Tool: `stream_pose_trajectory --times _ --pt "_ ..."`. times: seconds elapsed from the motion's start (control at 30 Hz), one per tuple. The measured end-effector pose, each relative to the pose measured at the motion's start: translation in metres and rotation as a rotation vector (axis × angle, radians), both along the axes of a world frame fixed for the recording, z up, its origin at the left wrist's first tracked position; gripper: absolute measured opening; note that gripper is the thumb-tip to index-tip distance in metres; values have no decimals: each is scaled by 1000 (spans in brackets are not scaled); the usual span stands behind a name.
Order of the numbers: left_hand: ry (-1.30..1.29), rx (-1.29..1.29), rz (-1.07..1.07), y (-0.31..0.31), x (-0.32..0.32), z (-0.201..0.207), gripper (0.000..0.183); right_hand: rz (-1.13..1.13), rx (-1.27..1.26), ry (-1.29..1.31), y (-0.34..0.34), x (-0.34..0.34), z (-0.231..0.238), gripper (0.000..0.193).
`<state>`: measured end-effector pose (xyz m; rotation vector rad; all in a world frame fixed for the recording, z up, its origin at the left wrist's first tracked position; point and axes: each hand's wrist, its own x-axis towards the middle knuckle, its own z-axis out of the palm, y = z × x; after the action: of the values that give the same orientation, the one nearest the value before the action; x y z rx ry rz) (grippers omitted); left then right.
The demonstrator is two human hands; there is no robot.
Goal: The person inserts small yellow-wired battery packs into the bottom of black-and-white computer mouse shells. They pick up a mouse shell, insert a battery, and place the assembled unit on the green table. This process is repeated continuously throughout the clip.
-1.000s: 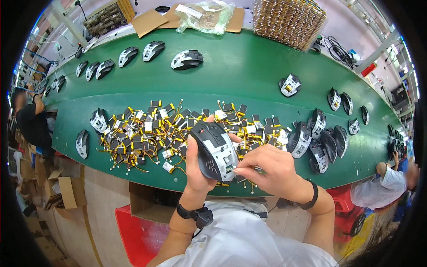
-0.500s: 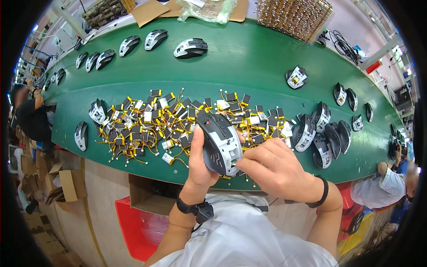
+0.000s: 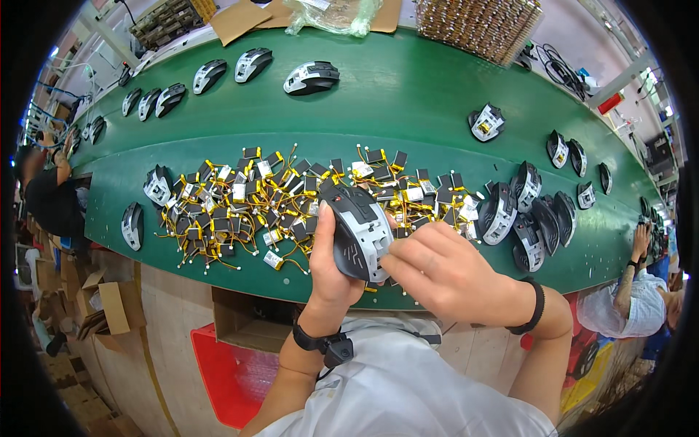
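A black and silver-grey computer mouse point(image 3: 354, 231) rests in my left hand point(image 3: 331, 282), tilted up, with my thumb along its left side. My right hand point(image 3: 455, 280) is closed in a pinch at the open section near the mouse's lower right end. Its fingertips cover that opening, and whatever they hold is hidden. Beyond both hands spreads a pile of small battery packs point(image 3: 239, 191), black and silver with yellow tape and thin wires. To the right of my right hand lies a cluster of similar mice point(image 3: 498, 214), some leaning on one another.
More mice point(image 3: 312, 78) stand spaced along the far side of the green table point(image 3: 408, 95). At the back are cardboard and clear plastic wrap point(image 3: 342, 16) and a stacked tray block point(image 3: 477, 28). A red bin point(image 3: 226, 379) sits below the front edge. People work at both ends.
My right fingertips have shifted slightly left and up over the mouse's opening, and the mouse has turned a little. At the far right, a co-worker's arm now reaches onto the table.
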<state>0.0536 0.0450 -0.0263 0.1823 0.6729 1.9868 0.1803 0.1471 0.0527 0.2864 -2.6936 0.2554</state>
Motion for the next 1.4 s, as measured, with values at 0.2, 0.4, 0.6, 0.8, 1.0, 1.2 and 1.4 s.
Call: stream_pose_trajectory --times 0.2,0.4,0.6,0.8,1.0,1.2,1.4 --pt "42 55 24 -2 1 -1 64 -42 -32 66 -7 5 -10 35" --pt "106 115 9 2 7 -7 67 -83 -50 50 -14 12 -19 33" --pt "380 222 50 -2 0 6 83 -295 -946 40 -22 19 -26 22" --pt "397 241 244 -2 5 12 91 -245 -1789 -444 -17 11 -22 28" --pt "476 219 286 1 7 13 94 -172 -1706 -555 -15 8 -22 19" --pt "531 152 219 -7 4 12 106 -188 -1678 -561 -12 4 -25 20" --pt "572 222 322 -1 9 14 93 -62 -1782 -519 -14 5 -31 22"
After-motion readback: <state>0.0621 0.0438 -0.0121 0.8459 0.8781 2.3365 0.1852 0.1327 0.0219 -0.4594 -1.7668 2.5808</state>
